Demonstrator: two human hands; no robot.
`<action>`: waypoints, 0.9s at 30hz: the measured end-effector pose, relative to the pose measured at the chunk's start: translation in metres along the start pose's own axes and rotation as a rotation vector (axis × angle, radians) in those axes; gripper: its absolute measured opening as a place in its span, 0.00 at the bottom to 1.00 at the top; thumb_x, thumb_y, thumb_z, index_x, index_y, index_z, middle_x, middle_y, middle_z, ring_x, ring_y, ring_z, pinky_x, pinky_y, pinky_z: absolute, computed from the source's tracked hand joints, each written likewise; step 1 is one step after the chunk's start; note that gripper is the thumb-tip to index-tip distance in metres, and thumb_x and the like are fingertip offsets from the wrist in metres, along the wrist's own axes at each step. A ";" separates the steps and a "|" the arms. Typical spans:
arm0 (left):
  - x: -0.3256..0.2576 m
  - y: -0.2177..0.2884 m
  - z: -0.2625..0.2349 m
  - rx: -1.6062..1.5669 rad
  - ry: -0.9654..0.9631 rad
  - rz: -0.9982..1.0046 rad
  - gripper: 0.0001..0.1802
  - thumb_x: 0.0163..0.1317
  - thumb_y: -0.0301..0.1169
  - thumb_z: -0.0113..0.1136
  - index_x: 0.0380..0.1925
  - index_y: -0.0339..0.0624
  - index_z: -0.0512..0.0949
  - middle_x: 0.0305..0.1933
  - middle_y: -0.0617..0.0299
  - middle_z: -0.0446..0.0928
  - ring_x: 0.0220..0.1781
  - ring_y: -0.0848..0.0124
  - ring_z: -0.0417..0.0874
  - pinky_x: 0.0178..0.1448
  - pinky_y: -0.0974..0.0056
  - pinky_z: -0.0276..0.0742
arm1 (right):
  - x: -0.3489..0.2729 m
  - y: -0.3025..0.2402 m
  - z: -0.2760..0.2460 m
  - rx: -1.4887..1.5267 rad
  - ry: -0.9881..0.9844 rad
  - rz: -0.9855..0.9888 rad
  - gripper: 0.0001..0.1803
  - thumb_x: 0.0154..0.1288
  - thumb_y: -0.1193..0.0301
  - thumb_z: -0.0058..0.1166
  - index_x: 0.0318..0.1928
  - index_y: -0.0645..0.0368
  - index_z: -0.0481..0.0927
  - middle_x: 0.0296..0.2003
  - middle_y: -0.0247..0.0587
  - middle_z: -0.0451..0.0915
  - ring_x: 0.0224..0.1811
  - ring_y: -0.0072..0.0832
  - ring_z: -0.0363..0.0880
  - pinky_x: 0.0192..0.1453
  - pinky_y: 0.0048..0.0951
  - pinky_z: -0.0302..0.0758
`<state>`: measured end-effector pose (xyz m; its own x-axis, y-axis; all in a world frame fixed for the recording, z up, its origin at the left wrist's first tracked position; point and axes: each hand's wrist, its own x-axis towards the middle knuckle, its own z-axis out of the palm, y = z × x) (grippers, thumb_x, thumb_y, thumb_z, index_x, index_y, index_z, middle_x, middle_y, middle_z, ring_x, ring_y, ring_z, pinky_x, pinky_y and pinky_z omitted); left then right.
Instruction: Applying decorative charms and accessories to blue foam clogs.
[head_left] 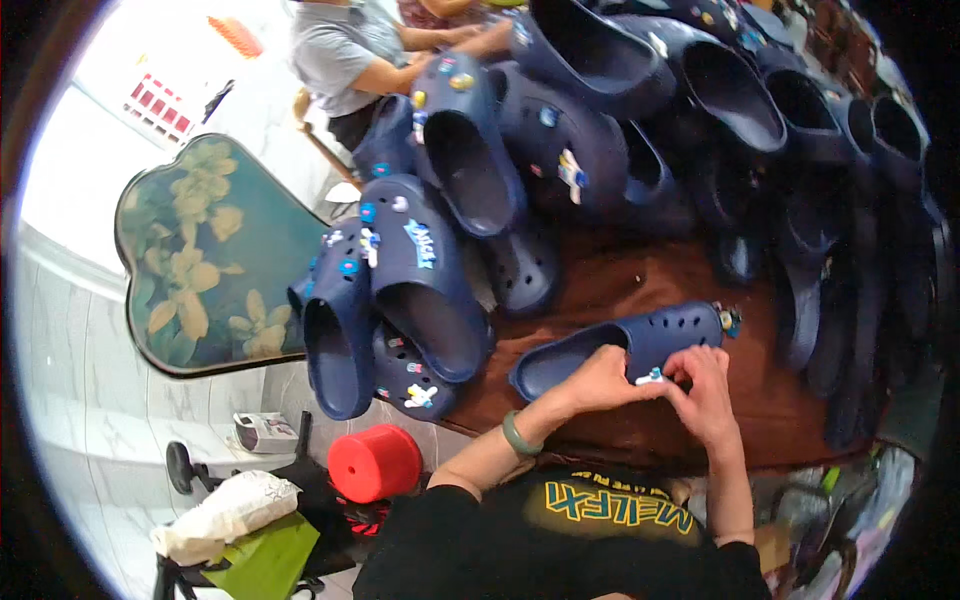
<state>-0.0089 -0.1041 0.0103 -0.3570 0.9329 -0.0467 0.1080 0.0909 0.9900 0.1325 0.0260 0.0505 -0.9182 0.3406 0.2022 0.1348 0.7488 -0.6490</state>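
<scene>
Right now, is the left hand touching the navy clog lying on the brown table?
Touching. The head view shows the left hand pressed on the side of the navy clog, no gap visible, fingers meeting the right hand at a small charm.

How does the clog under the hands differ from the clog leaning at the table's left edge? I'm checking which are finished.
The clog under the hands lies flat on the brown table, sideways, between both hands; the left-edge clog tilts over the edge, untouched. The first shows one charm at its toe; the second shows several. Both are navy, perforated.
</scene>
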 end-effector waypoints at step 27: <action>-0.002 0.028 -0.012 0.263 -0.045 -0.241 0.16 0.51 0.34 0.67 0.38 0.36 0.81 0.31 0.55 0.82 0.34 0.72 0.82 0.42 0.65 0.76 | -0.004 0.053 -0.018 -0.045 0.391 -0.067 0.04 0.61 0.78 0.54 0.37 0.65 0.78 0.37 0.50 0.79 0.41 0.46 0.79 0.45 0.38 0.76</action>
<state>-0.0165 -0.1074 0.0395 -0.3606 0.8876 -0.2867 0.2629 0.3916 0.8818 0.1504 0.0747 0.0282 -0.7158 0.4740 0.5128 0.1035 0.7982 -0.5934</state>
